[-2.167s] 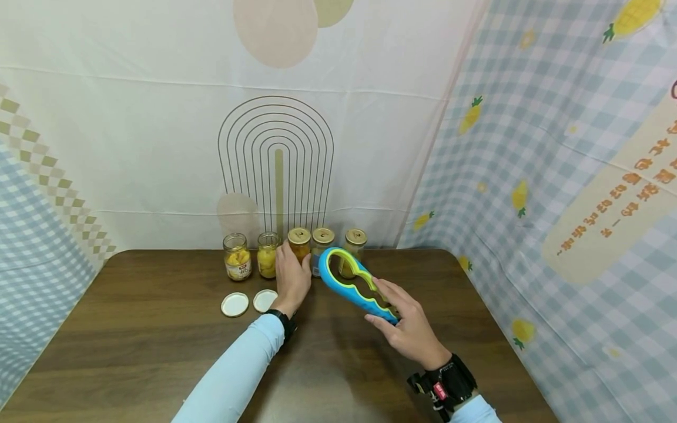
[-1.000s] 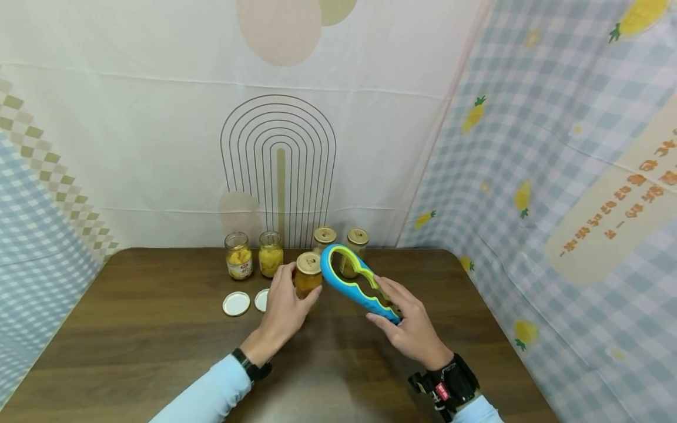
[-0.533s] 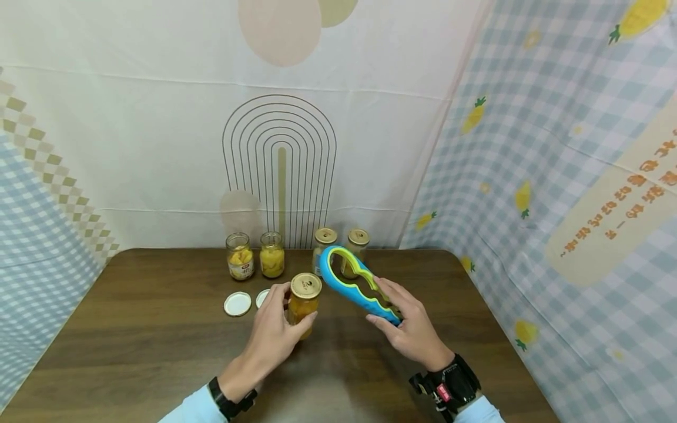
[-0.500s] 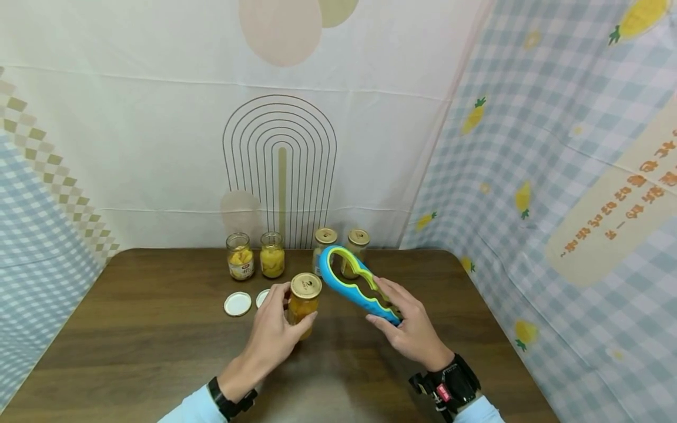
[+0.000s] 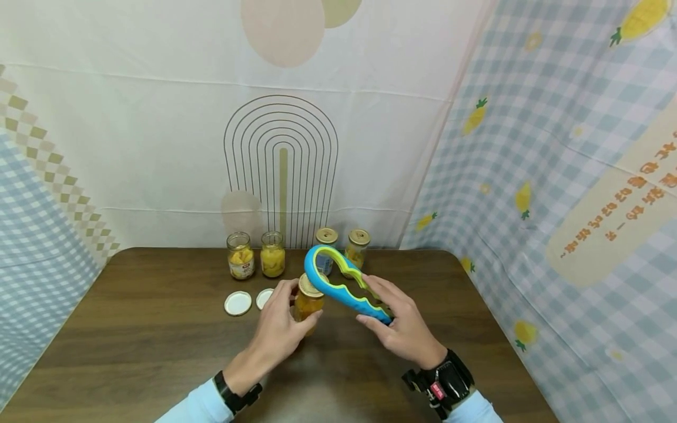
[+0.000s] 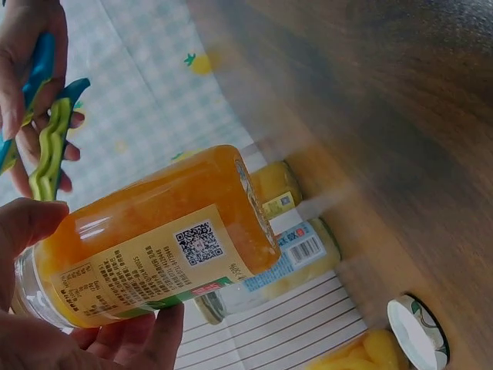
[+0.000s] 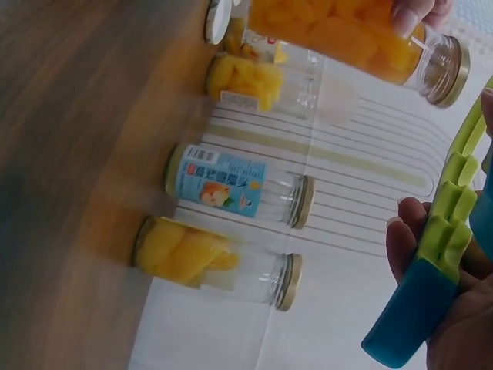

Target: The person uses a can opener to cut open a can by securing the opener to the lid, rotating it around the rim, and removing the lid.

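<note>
In the head view my left hand grips a glass jar of orange fruit with a gold lid. The left wrist view shows the side label of this fruit jar, with the thumb and fingers around it toward the lid end. My right hand holds a blue and green jar opener by its scalloped arms. Its rounded blue end overlaps the jar's lid in the head view. In the right wrist view the jar opener is seen apart from the lid.
Two uncapped fruit jars, one labelled and one beside it, stand at the table's back. Two lids, left and right, lie before them. Two capped jars, one blue-labelled and one with yellow fruit, stand to the right.
My left hand has taken the orange fruit jar from the back row and brought it forward. Lately the opener has shifted left, its rounded end coming over the jar's lid.
</note>
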`<action>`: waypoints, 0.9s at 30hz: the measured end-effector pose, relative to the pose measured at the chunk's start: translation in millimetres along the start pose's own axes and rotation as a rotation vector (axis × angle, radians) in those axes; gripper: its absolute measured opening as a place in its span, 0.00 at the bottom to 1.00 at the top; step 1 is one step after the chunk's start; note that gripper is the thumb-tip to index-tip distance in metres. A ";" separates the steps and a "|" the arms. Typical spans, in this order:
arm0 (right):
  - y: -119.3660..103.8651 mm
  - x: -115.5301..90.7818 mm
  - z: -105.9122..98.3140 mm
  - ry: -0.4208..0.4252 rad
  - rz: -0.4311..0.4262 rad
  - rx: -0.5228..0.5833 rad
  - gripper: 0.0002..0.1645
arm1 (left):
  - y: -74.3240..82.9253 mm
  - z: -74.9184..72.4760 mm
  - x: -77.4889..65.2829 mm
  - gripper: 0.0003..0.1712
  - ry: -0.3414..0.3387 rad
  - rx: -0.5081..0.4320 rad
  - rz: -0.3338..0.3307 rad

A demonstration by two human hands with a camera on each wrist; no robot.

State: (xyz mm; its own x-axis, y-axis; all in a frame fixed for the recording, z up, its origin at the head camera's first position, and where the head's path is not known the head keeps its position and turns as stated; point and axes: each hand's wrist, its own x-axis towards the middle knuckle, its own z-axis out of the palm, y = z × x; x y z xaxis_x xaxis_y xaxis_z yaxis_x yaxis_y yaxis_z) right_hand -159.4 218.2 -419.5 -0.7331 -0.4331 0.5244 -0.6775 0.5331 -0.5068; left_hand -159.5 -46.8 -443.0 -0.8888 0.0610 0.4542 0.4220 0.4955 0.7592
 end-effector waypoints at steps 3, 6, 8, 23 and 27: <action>-4.7 4.1 -0.7 -0.018 -0.010 -0.006 0.45 | 0.3 3.2 1.1 0.37 0.002 0.014 0.031; -8.2 8.3 -1.2 -0.029 -0.030 -0.011 0.45 | 0.2 5.9 2.1 0.36 -0.004 0.024 0.067; -10.2 11.6 -1.2 -0.037 -0.044 -0.015 0.44 | 0.2 7.7 3.2 0.37 -0.011 0.022 0.089; -27.0 32.0 -2.4 -0.090 -0.065 -0.144 0.44 | 6.0 13.0 7.5 0.38 -0.013 -0.029 0.132; -29.6 33.4 -2.7 -0.105 -0.066 -0.175 0.44 | 6.4 13.6 7.1 0.41 0.005 -0.010 0.139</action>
State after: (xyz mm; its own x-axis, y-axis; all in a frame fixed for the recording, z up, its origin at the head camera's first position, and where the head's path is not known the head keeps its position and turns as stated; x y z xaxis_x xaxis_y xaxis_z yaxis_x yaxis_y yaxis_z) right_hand -163.7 189.9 -385.1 -0.6957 -0.5398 0.4739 -0.7104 0.6150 -0.3423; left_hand -165.5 -31.4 -441.3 -0.8208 0.1244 0.5574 0.5428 0.4738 0.6935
